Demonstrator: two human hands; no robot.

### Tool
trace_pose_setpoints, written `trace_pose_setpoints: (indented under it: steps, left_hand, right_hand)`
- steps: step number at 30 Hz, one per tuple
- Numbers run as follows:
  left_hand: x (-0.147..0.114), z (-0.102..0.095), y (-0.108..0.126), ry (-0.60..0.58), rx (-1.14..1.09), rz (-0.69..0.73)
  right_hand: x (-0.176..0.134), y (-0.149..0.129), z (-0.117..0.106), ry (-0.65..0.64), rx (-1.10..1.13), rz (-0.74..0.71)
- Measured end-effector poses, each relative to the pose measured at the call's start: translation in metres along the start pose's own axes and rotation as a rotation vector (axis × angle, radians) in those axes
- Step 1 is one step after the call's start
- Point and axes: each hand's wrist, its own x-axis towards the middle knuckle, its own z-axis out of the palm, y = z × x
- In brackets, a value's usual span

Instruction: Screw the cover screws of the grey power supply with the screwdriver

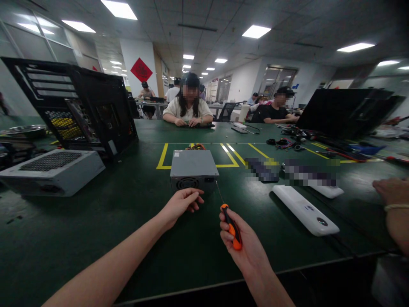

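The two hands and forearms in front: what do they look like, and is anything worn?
The left grip and right grip are ordinary human hands: ungloved, no ring or watch visible. The left forearm and right forearm, tapering toward the wrist, are bare as far as they show: no sleeves, cables or markings.

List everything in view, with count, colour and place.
Centre power supply: one, grey, table centre
Screwdriver: one, orange and black, centre
Left power supply: one, grey, table left
Open case: one, black, left rear
Panelled object: one, black, right rear
White devices: two, white, right
Blurred item: one, dark, right
Cables: several, mixed, right rear
Metal dish: one, silver, far left
Table: one, green, foreground
Tape: several strips, yellow, tabletop
Wall sign: one, red, pillar
Ceiling lights: several, white, overhead
People: several, mixed clothing, background
Another person's hand: one, right edge
Forearms: two, bottom edge
Left grip: one, bare, near centre power supply
Right grip: one, bare, around screwdriver
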Motion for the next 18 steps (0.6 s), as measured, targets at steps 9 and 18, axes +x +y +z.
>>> trace_pose_setpoints:
  steps: [9,18]
  left_hand:
    - [-0.006,0.005,0.006,-0.025,-0.249,-0.032]
    - [-0.005,0.0,0.008,0.007,-0.464,0.002]
  right_hand:
    - [-0.013,0.011,0.002,-0.122,-0.148,0.0]
    - [-0.015,0.016,0.009,-0.172,-0.332,0.014]
